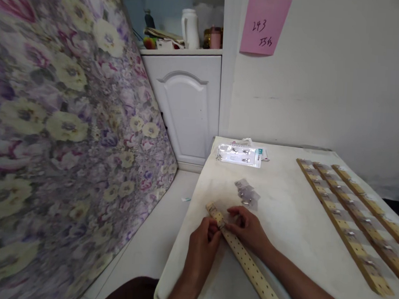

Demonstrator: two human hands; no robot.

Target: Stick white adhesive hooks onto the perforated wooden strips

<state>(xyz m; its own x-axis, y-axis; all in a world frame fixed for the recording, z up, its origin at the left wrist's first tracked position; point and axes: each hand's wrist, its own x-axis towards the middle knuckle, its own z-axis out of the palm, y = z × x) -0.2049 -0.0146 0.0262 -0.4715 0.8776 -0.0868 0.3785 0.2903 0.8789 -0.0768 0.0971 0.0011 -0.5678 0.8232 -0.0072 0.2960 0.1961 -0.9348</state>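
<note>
A pale strip with rows of holes (247, 264) lies slantwise on the table. A metal hook on a clear square (212, 208) sits at its far end. Just nearer, both hands meet over another clear hook piece (221, 225) on the strip. My left hand (203, 241) is closed at the strip's left edge, fingertips against that piece. From the right, my right hand (248, 230) touches the same piece with curled fingers; its index finger is raised off it. Several clear hook patches (247, 194) lie loosely overlapped just beyond my right hand.
Three similar strips (341, 215) bearing hooks line the table's right side. A blister pack of hooks (239, 155) lies at the back of the white table (275, 171). To the left hangs a floral curtain (87, 130); behind stands a white cabinet (184, 108).
</note>
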